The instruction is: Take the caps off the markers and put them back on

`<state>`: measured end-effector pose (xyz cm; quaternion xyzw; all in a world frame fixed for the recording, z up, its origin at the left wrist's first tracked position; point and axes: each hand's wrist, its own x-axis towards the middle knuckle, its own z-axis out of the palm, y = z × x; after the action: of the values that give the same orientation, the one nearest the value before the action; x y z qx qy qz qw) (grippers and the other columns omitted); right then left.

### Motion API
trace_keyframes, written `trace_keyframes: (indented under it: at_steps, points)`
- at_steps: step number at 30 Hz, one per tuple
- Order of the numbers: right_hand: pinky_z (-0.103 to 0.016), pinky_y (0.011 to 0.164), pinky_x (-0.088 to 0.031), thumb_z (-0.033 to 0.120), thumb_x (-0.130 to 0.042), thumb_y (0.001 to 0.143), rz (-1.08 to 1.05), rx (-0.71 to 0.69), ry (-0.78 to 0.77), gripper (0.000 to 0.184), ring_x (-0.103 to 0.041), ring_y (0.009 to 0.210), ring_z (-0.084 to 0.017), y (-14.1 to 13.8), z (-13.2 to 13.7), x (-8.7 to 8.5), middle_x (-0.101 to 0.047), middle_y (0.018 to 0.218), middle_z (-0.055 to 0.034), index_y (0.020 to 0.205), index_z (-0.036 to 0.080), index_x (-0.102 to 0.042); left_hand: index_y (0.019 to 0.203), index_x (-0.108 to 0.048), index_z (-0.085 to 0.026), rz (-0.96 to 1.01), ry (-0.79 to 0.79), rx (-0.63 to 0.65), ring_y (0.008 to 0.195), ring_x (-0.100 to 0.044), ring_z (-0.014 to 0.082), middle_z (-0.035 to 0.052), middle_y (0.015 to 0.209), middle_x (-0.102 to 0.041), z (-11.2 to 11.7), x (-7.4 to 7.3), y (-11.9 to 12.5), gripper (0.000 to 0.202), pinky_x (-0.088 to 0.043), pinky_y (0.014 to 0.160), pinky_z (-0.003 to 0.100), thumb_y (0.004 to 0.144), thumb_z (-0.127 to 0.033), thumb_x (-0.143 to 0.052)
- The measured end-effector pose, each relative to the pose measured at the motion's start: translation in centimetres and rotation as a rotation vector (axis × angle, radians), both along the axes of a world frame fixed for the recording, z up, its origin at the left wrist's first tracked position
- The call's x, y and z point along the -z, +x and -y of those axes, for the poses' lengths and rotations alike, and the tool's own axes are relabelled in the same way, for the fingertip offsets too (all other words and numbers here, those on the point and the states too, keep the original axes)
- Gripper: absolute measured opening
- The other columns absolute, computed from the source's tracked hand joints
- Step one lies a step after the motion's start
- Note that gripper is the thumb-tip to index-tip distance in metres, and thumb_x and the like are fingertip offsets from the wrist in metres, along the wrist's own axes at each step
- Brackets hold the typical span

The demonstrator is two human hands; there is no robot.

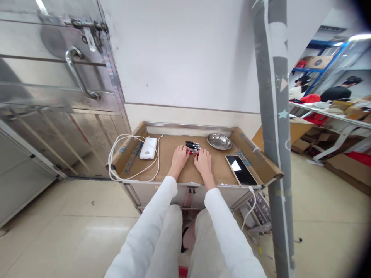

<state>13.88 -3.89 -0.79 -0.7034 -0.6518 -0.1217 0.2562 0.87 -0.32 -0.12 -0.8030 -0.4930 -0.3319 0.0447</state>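
Observation:
My left hand (179, 156) and my right hand (203, 159) rest side by side on the cardboard-lined table top (168, 166). Their fingers are curled together around a small red and black object (193, 153) held between them; it is too small to name. Just beyond the fingertips lies a small heap of black pens or markers (193, 145). Both arms wear white sleeves.
A white power bank (148, 148) with a looped white cable (116, 162) lies at the left. A metal dish (219, 141) sits at the back right, a phone (241, 170) at the right front. A grey wrapped pillar (275, 135) stands right; other people are far right.

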Motion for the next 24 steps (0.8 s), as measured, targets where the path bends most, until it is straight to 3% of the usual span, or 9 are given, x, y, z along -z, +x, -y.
trace_keyframes:
  at_steps: [12,20,24]
  points:
    - [-0.033,0.08,-0.035,0.016,-0.036,0.09,0.01,-0.091,-0.017,0.018,-0.049,0.092,-0.022,0.29,-0.41,0.09,-0.057,0.1,-0.0116,0.094,0.016,-0.054,0.102,-0.055,-0.017,-0.018,0.01,0.023,0.094,-0.054,0.0207,0.0086,0.098,-0.058,-0.47,0.5,0.09,0.02,-0.042,0.087,0.035,0.094,-0.021,-0.038]
    - [-0.034,0.08,-0.035,0.02,-0.041,0.087,0.021,0.009,-0.005,0.013,-0.048,0.093,-0.024,0.18,-0.21,0.05,-0.057,0.097,-0.0126,0.09,0.016,-0.054,0.1,-0.057,-0.018,-0.067,0.002,0.014,0.092,-0.053,0.0206,0.0078,0.096,-0.057,-0.4,0.51,0.04,0.021,-0.042,0.086,0.033,0.094,-0.021,-0.037]
    - [-0.034,0.08,-0.035,0.019,-0.039,0.089,0.007,-0.033,-0.011,0.014,-0.048,0.093,-0.023,0.14,-0.06,-0.26,-0.058,0.098,-0.0125,0.09,0.016,-0.054,0.099,-0.057,-0.017,-0.066,-0.002,0.008,0.091,-0.053,0.0205,0.0078,0.095,-0.057,-0.21,0.38,0.0,0.02,-0.042,0.085,0.034,0.094,-0.023,-0.038]
